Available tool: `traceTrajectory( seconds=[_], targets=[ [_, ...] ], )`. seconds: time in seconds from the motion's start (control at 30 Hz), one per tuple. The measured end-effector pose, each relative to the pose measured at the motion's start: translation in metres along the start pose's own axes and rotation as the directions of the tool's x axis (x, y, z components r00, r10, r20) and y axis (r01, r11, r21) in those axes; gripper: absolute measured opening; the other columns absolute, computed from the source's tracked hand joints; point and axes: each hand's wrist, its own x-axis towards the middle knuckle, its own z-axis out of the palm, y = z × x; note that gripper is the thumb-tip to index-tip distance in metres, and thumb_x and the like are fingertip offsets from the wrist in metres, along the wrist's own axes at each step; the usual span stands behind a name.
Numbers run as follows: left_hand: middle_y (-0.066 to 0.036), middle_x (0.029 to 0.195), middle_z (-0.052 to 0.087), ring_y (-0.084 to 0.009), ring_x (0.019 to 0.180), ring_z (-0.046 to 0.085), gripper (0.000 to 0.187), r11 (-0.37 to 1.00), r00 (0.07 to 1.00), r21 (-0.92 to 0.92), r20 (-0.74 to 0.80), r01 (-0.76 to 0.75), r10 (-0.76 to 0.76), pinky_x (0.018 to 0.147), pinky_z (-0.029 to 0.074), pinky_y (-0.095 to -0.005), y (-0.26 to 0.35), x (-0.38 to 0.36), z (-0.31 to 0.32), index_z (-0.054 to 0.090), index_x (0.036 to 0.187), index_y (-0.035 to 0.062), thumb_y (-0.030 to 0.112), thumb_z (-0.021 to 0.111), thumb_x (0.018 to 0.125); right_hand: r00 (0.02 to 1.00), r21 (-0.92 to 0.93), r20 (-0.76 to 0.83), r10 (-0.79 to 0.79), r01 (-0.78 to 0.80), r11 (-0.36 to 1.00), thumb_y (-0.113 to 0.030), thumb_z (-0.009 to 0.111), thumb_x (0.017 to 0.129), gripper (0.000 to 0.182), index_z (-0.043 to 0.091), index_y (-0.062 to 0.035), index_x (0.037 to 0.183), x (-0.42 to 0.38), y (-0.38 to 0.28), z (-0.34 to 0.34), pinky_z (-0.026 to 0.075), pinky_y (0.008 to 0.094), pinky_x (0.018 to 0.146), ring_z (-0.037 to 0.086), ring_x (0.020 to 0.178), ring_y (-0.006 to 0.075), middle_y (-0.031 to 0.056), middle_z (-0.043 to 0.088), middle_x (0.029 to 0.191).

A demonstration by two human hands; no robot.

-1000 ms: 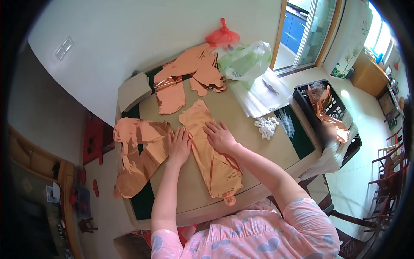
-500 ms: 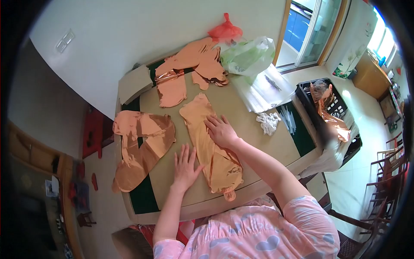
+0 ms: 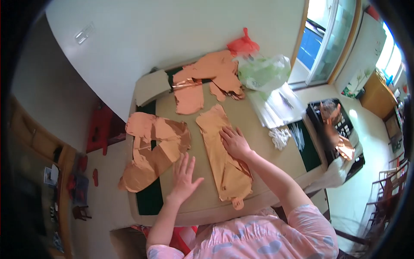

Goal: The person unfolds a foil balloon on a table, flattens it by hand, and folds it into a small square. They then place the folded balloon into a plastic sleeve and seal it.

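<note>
A long, flat copper-coloured foil piece (image 3: 222,159) lies lengthwise on the table, its small rounded tab towards the near edge. My right hand (image 3: 235,143) rests flat on the foil's right side, fingers spread. My left hand (image 3: 185,178) is open with the thumb stretched out, between this piece and a second crumpled foil piece (image 3: 161,159) at the left; its fingertips are close to that second piece. Neither hand grips anything. Farther back lies a pile of similar foil pieces (image 3: 215,71), one with a shiny band across it.
Behind are a grey board (image 3: 153,87), a red bag (image 3: 243,44) and a green-white plastic bag (image 3: 265,73). Clear plastic sheets (image 3: 280,105), a white bundle (image 3: 279,139) and thin white sticks (image 3: 297,137) lie at the right. A black crate (image 3: 317,108) holding foil stands beyond the table's right edge.
The head view has shifted, so the scene sits lower and farther right. My left hand has moved slightly leftward relative to the long foil. My right hand stays on the foil.
</note>
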Motion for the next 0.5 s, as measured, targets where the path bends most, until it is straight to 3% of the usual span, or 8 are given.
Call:
traceTrajectory(
  seconds=[0.03, 0.13, 0.17, 0.27, 0.5],
  targets=[
    [-0.018, 0.151, 0.023, -0.034, 0.141, 0.019, 0.081, 0.999, 0.999, -0.014, -0.024, 0.046, -0.047, 0.113, 0.015, -0.0535, -0.011, 0.014, -0.01, 0.031, 0.144, 0.0089, 0.036, 0.07, 0.079, 1.0, 0.0, 0.003, 0.001, -0.001, 1.0, -0.026, 0.041, 0.096, 0.04, 0.048, -0.0071, 0.13, 0.001, 0.0, -0.001, 0.026, 0.05, 0.11, 0.037, 0.133, 0.0274, 0.0129, 0.044, 0.14],
    [-0.018, 0.151, 0.025, -0.0316, 0.142, 0.02, 0.077, 0.975, 0.996, 0.223, -0.085, 0.026, -0.007, 0.114, 0.015, -0.051, -0.063, 0.063, -0.036, 0.031, 0.144, 0.0068, 0.032, 0.068, 0.082, 1.0, -0.01, 0.002, -0.01, 0.01, 1.0, -0.025, 0.043, 0.095, 0.039, 0.049, -0.0073, 0.129, 0.001, 0.001, 0.002, 0.027, 0.0517, 0.109, 0.038, 0.133, 0.0281, 0.0132, 0.045, 0.139],
    [-0.018, 0.151, 0.026, -0.03, 0.142, 0.019, 0.071, 0.986, 0.992, 0.147, -0.105, 0.081, -0.066, 0.115, 0.015, -0.0488, -0.079, 0.079, -0.043, 0.032, 0.143, 0.0048, 0.028, 0.064, 0.085, 1.0, -0.022, -0.008, -0.022, 0.022, 1.0, -0.025, 0.044, 0.094, 0.039, 0.049, -0.0074, 0.129, 0.002, 0.002, 0.003, 0.027, 0.0522, 0.109, 0.038, 0.132, 0.0282, 0.0131, 0.046, 0.138],
    [-0.017, 0.151, 0.026, -0.0296, 0.142, 0.019, 0.068, 0.94, 0.986, 0.303, -0.106, 0.158, -0.132, 0.115, 0.016, -0.0476, -0.134, 0.129, -0.061, 0.032, 0.142, 0.0031, 0.027, 0.061, 0.086, 1.0, -0.012, 0.005, -0.012, 0.012, 1.0, -0.024, 0.045, 0.094, 0.039, 0.049, -0.0076, 0.129, 0.003, -0.001, -0.002, 0.028, 0.0522, 0.109, 0.039, 0.132, 0.028, 0.013, 0.047, 0.138],
    [-0.013, 0.142, 0.039, -0.0267, 0.137, 0.03, 0.057, 0.866, 0.947, 0.391, -0.199, 0.313, -0.253, 0.111, 0.028, -0.0437, -0.243, 0.234, -0.054, 0.039, 0.136, 0.0028, 0.022, 0.061, 0.087, 1.0, -0.005, 0.026, -0.005, 0.005, 1.0, -0.024, 0.047, 0.093, 0.04, 0.049, -0.0083, 0.13, 0.003, -0.002, -0.006, 0.028, 0.0527, 0.108, 0.04, 0.131, 0.0271, 0.012, 0.047, 0.138]
  ],
)
